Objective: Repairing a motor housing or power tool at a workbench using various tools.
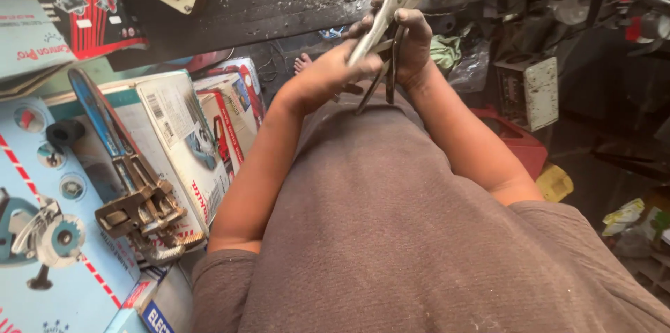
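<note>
Head view: locking pliers (388,8) held in both hands' grip.

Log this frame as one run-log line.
left hand: grips locking pliers handle | right hand: holds pliers lower handle | pliers: silver, over lap | nearby: blue-handled tool on boxes

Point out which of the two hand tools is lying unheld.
The blue-handled tool lying on the boxes; the silver locking pliers are gripped by both hands, left hand and right hand.
</note>
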